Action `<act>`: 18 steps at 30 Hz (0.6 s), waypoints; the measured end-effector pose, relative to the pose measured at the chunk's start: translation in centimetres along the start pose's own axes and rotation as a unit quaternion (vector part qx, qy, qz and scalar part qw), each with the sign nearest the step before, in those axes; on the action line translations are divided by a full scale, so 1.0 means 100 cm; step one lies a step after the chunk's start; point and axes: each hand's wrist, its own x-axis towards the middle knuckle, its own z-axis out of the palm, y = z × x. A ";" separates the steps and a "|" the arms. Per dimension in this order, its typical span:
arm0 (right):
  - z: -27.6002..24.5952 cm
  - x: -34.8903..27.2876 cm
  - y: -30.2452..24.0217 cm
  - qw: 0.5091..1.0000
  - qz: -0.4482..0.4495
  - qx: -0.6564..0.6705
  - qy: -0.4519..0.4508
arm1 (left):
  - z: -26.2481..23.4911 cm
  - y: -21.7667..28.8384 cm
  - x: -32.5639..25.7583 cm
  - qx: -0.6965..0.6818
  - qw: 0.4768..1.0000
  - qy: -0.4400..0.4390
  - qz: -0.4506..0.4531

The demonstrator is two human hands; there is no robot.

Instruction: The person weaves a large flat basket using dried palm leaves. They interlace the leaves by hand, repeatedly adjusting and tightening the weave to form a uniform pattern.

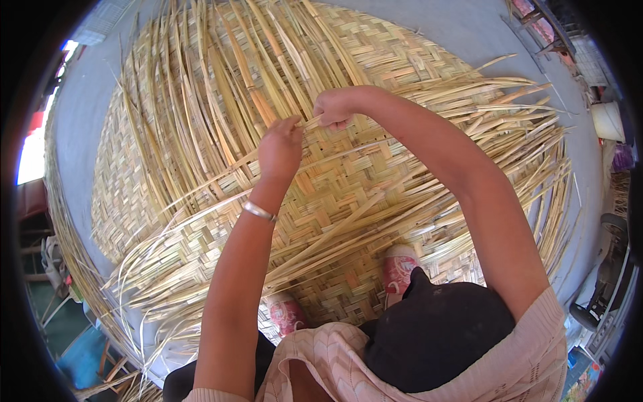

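Note:
My left hand [280,146] is closed, pinching a long flat pale yellow reed strip [221,175]. The strip slants from the lower left up between my hands, across the woven reed mat [341,194]. Just to the right and a little farther away, my right hand [337,107] is curled with its fingers closed on the same strip; its fingertips are partly hidden. Beyond both hands, several long loose reed strips [207,94] fan out away from me over the mat. A silver bangle [260,211] circles my left wrist.
A thick bundle of reed strips [469,154] lies across the mat, its ends sticking out at the right. My feet in pink patterned shoes [400,266] stand on the mat. Grey floor [395,20] surrounds it. A white bucket [606,120] and a wheeled object [603,268] stand at the right.

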 end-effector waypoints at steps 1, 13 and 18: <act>-0.001 -0.005 -0.002 1.000 0.004 0.009 0.008 | 0.006 0.004 0.008 0.023 0.998 0.001 0.061; -0.024 -0.040 0.014 0.982 -0.049 0.166 0.080 | 0.008 0.010 0.034 -0.065 0.986 -0.147 -0.054; -0.020 -0.023 0.025 0.935 -0.005 0.287 0.206 | 0.010 0.011 0.035 -0.117 0.968 -0.146 -0.167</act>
